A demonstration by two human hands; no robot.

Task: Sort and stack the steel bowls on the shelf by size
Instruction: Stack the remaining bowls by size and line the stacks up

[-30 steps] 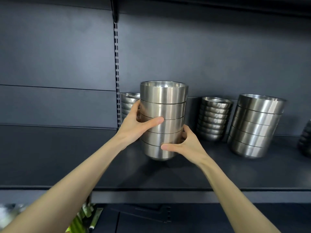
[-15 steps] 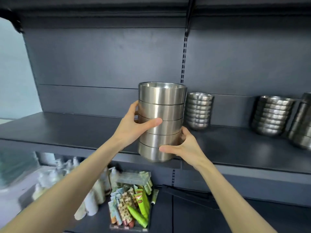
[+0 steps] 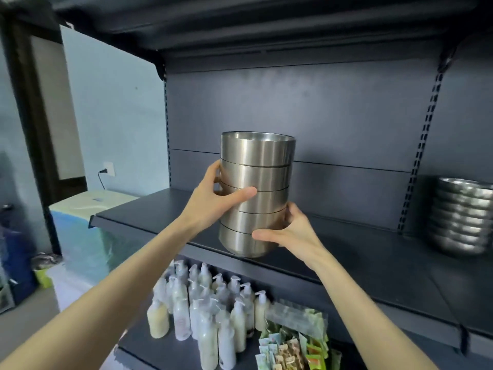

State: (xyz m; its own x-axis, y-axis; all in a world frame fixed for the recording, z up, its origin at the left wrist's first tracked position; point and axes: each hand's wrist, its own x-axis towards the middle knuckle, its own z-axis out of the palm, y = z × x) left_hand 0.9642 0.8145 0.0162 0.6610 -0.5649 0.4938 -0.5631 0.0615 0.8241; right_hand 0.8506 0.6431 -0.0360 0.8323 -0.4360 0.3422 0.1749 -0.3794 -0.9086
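A tall stack of large steel bowls (image 3: 262, 166) is held upright just above the front part of the dark shelf (image 3: 149, 217). My left hand (image 3: 213, 200) grips the stack's left side, thumb across the front at mid-height. My right hand (image 3: 289, 233) grips the lower right side, thumb on the second-lowest bowl. A second stack of smaller steel bowls (image 3: 461, 217) stands on the same shelf at the far right, partly cut off by the frame edge.
The shelf's left end (image 3: 93, 221) stops near a pale blue wall. On the shelf below stand several white pump bottles (image 3: 202, 311) and a box of coloured sachets (image 3: 290, 345). An upper shelf (image 3: 240, 22) hangs overhead.
The view and the held stack have shifted left along the shelf. The other bowl stacks have slid to the right, only one still showing. Both hands keep the same grip.
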